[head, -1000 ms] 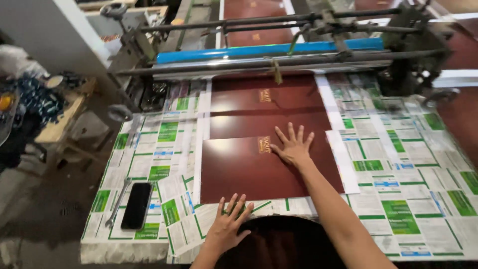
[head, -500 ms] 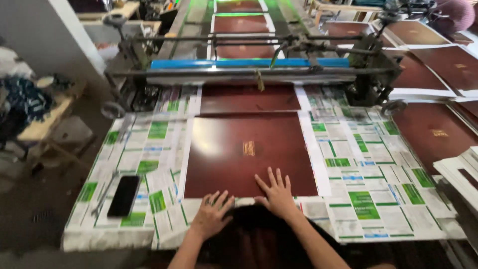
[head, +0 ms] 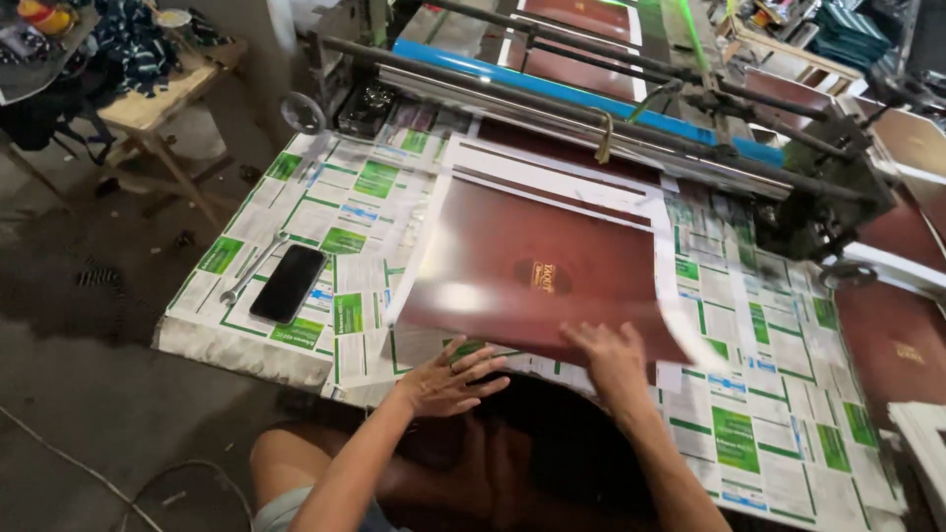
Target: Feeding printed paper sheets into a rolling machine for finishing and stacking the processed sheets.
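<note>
A dark red glossy sheet (head: 532, 271) with a small gold emblem lies tilted and blurred over the paper-covered table (head: 759, 394), its near edge raised. My right hand (head: 613, 361) grips that near edge, fingers curled over it. My left hand (head: 448, 379) rests at the table's front edge just below the sheet's near left corner, fingers spread and holding nothing. More dark red sheets (head: 572, 148) lie behind it, coming out under the machine's rollers.
A machine with a blue roller bar (head: 552, 81) and metal rods spans the back. A black phone (head: 288, 283) and a wrench (head: 252, 268) lie on the table's left. Finished red sheets (head: 892, 340) are stacked at right. A wooden stand (head: 158, 103) is at far left.
Both hands slid the red sheet toward the table's near edge. Its near edge is now lifted in my right hand, while my left hand has come off it.
</note>
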